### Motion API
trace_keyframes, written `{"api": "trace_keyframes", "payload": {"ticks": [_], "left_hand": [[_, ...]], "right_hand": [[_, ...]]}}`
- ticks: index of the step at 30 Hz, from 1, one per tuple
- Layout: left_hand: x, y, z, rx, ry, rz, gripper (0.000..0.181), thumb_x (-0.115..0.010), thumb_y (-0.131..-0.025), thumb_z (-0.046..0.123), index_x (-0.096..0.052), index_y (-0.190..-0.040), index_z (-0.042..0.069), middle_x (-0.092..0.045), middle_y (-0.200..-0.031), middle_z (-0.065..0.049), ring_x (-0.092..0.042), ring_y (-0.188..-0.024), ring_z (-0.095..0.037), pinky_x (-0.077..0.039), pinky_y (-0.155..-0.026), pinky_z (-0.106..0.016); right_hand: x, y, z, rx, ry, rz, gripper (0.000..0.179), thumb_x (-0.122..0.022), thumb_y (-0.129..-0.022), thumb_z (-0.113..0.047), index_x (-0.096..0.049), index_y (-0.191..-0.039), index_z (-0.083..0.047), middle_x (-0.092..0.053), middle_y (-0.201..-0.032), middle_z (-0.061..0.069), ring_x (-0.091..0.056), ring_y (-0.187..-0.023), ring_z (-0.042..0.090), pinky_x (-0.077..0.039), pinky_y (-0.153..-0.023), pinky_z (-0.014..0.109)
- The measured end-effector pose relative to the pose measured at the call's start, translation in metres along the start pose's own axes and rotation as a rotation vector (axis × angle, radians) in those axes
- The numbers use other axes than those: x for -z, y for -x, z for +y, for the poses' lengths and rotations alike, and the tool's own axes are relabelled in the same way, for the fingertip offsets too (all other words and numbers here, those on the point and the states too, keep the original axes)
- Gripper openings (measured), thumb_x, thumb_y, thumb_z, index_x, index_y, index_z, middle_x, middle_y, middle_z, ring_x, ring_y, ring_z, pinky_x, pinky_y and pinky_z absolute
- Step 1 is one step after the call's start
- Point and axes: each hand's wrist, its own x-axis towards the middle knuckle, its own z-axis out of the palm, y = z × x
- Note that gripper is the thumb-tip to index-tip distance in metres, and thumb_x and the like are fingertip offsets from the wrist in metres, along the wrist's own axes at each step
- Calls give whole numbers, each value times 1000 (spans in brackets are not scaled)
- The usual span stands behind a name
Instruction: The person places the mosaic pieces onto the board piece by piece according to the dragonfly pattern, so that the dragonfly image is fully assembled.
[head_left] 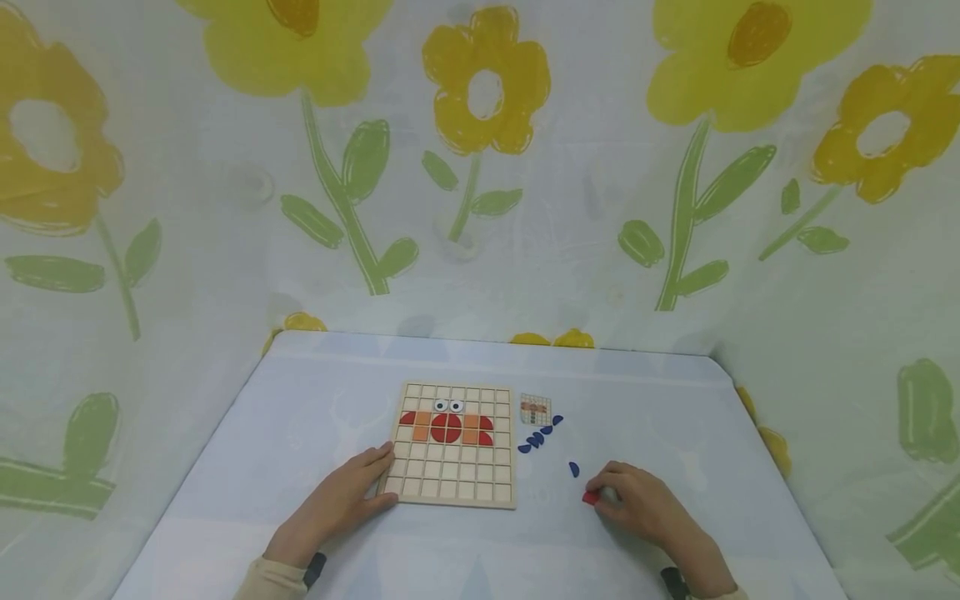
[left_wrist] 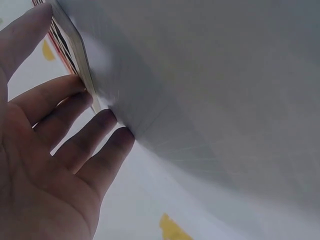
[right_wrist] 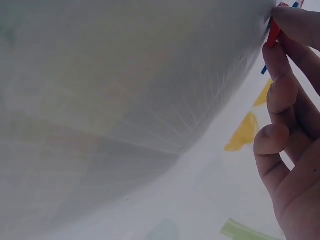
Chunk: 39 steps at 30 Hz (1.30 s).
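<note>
A wooden grid board [head_left: 457, 492] lies on the table, with red quarter-circle tiles [head_left: 446, 427], orange square tiles [head_left: 422, 426] and two eye tiles [head_left: 448, 406] in its cells. My left hand [head_left: 348, 485] rests at the board's lower left corner, its fingertips [left_wrist: 82, 85] against the edge. To the right of the board, my right hand [head_left: 637, 500] pinches a red tile [head_left: 591, 497] between thumb and fingers, close over the table; the tile [right_wrist: 274, 34] is partly covered by the fingers. Just beyond it lies a blue half-circle tile [head_left: 573, 469].
A small picture card [head_left: 536, 409] lies right of the board. Several blue half-circle tiles [head_left: 535, 440] lie in a slanting row below it. A flowered curtain [head_left: 525, 208] surrounds the pale table [head_left: 637, 392] at the back and sides.
</note>
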Motion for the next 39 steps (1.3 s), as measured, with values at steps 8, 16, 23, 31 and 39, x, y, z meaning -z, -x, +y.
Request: {"api": "trace_keyframes", "payload": {"ticks": [8,16,23,31,39], "left_hand": [[0,1,-1,9,-12,8,73,-78,-88,43,-55,-145,4,-46,-156,-5,-42,-143,-32,-39,-117,-48],[2,2,2,-1,1,12,70,-78,-89,40,-56,-144,3,-46,-156,-6,-42,-143,-33,-39,-117,-49],[3,3,3,-1,7,11,70,-78,-89,39,-56,-144,2,-46,-156,-7,-43,-143,-34,-39,-117,-48],[1,2,5,14,1,5,70,-78,-89,40,-55,-144,3,-45,-157,-5,-42,-143,-33,-38,-117,-49],[1,4,5,13,13,13,70,-78,-89,40,-55,-144,3,-46,-156,-6,-41,-143,-33,-38,-117,-49]], "right_hand": [[5,-6,-3,97,-3,101,22,-89,-79,-24,-77,-95,-33,-59,-89,-25,-56,-81,0,-59,-80,23],[11,-15,-18,208,-21,175,25,-89,-79,-23,-78,-101,-28,-63,-94,-20,-60,-85,4,-59,-80,21],[15,-28,-41,269,-50,174,24,-86,-82,-21,-78,-104,-27,-64,-98,-18,-63,-87,10,-60,-83,23],[11,-43,-64,418,-100,275,27,-85,-79,-18,-76,-101,-28,-64,-100,-17,-60,-86,5,-59,-76,21],[9,-65,-94,545,-120,362,27,-86,-79,-19,-75,-104,-25,-66,-106,-14,-65,-100,8,-59,-90,26]]}}
